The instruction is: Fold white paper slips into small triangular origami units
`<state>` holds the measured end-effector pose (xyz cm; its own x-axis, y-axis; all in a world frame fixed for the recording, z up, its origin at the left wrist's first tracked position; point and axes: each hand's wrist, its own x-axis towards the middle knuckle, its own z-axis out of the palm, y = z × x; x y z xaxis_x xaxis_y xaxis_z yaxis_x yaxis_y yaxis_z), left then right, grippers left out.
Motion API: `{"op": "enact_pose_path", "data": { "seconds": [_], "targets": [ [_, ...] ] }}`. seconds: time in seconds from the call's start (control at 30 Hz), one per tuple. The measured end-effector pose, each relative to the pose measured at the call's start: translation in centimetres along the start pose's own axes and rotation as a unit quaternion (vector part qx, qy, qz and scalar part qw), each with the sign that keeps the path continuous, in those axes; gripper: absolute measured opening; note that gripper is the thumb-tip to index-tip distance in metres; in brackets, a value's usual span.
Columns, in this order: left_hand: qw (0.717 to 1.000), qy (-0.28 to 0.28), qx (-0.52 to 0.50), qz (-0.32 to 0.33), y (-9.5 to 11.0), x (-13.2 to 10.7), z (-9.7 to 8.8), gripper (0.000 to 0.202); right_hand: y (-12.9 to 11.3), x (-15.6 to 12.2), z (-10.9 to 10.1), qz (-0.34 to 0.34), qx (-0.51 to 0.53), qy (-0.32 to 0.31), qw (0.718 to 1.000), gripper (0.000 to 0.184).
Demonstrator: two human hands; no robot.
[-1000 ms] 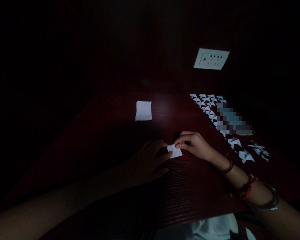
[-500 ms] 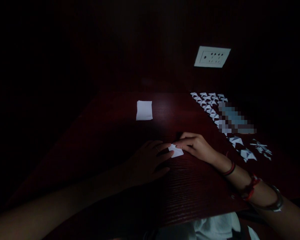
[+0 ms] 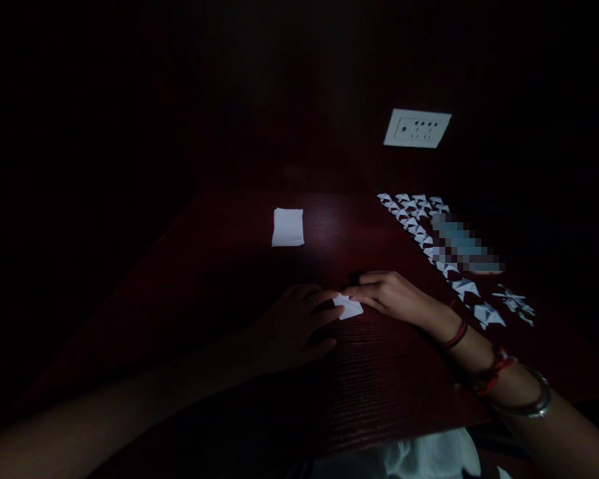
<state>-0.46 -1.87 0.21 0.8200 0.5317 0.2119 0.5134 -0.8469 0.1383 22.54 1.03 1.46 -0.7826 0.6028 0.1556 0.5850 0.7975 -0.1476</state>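
A small piece of white folded paper (image 3: 349, 308) lies on the dark red table between my two hands. My left hand (image 3: 294, 326), in shadow with a ring on one finger, has its fingers spread; two fingertips rest on the paper's left side. At the paper's far edge, my right hand (image 3: 392, 293) has its thumb and forefinger pressed together on it. Its other fingers are curled beneath and partly hidden. Farther back on the table is a stack of square white sheets (image 3: 288, 227).
Rows of folded white paper pieces (image 3: 419, 233) run along the right side of the table (image 3: 219, 233). Beside them lie a pixelated bluish object (image 3: 462, 241) and a small pile of thin white strips (image 3: 516, 303). A white socket panel (image 3: 417, 128) is on the wall behind.
The view has tilted slightly, so the table items and socket sit lower in the picture. My right thumb and forefinger have shifted slightly left along the paper's far edge.
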Motion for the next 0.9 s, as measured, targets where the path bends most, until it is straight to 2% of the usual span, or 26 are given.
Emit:
{"op": "enact_pose_path", "data": {
  "seconds": [0.37, 0.5, 0.67, 0.77, 0.9],
  "targets": [
    [1.000, 0.016, -0.003, -0.001, 0.0, -0.1, -0.1, 0.042, 0.5, -1.3, -0.5, 0.004, -0.042, 0.016, 0.999, 0.027],
    [1.000, 0.012, -0.008, 0.001, 0.1, -0.2, -0.2, 0.041, 0.8, -1.9, -0.7, 0.028, -0.036, 0.029, 0.999, 0.026],
    [1.000, 0.020, -0.019, 0.009, -0.1, -0.2, -0.1, 0.042, 0.4, -1.7, -0.5, 0.083, 0.049, 0.087, 0.991, 0.030],
    [0.999, 0.027, -0.025, 0.012, -0.2, -0.3, 0.2, 0.043, -0.5, -0.6, -0.3, 0.073, 0.101, 0.072, 0.990, 0.030],
    [0.999, 0.038, -0.029, 0.011, -0.4, -0.3, 0.4, 0.043, -1.4, 0.4, -0.2, 0.076, 0.148, 0.057, 0.984, 0.015]
  ]
}}
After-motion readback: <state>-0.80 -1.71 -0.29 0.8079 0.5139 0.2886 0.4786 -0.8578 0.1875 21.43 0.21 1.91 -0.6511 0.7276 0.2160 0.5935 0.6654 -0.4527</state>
